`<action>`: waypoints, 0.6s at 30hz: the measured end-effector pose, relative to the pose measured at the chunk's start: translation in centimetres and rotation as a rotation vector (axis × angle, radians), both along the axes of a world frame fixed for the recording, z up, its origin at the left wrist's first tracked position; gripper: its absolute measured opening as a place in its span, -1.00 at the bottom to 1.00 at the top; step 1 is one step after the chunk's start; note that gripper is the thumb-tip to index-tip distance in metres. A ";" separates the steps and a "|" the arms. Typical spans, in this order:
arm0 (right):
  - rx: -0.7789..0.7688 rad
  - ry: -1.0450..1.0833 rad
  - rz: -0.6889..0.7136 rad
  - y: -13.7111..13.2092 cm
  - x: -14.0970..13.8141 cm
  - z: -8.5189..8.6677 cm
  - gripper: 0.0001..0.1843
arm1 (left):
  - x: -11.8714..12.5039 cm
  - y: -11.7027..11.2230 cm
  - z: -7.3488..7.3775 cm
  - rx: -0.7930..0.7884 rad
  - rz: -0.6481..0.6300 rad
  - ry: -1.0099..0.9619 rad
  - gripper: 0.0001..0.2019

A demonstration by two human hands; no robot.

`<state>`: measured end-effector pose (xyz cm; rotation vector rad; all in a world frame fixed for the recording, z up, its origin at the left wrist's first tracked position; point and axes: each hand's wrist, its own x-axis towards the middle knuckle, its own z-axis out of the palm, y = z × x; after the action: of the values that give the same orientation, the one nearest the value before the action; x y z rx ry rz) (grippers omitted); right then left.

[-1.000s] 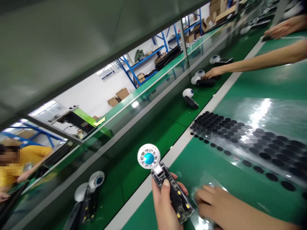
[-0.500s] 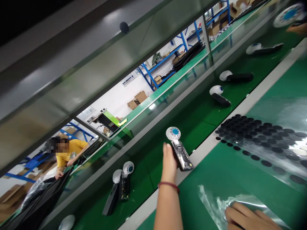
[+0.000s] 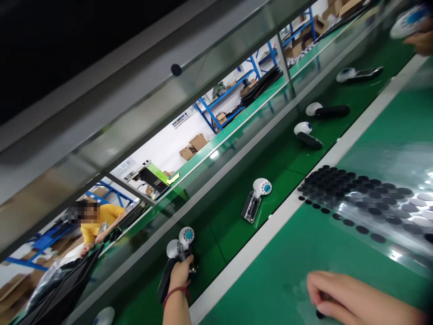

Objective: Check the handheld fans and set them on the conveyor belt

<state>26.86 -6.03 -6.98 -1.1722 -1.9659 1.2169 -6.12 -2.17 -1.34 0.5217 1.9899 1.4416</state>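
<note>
Co-worker [image 3: 98, 225] in a yellow shirt stands far off at 9 o'clock, beyond the line. At 7 o'clock, my left hand [image 3: 181, 275], red cord on the wrist, closes around a mini fan [image 3: 186, 237] on the conveyor belt [image 3: 219, 230]. Another mini fan [image 3: 257, 201] lies untouched on the belt at 12 o'clock. At 5 o'clock, my right hand [image 3: 341, 293] pinches narrowly on a small black pad [image 3: 320, 313] above the green mat [image 3: 270, 280]. Sheet of black round pads [image 3: 355, 203] lies at 2 o'clock. Someone else's hand [image 3: 421, 43] holds a fan at 1 o'clock.
</note>
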 end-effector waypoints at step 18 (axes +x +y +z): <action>-0.442 0.349 -0.169 2.2 2.0 3.1 -0.86 | 23.9 -5.7 -7.5 -0.026 -0.489 -0.483 -0.30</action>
<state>28.84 -3.79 -3.90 -1.2005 -1.3543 1.6851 17.79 -7.83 -8.81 0.5401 1.3786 1.1036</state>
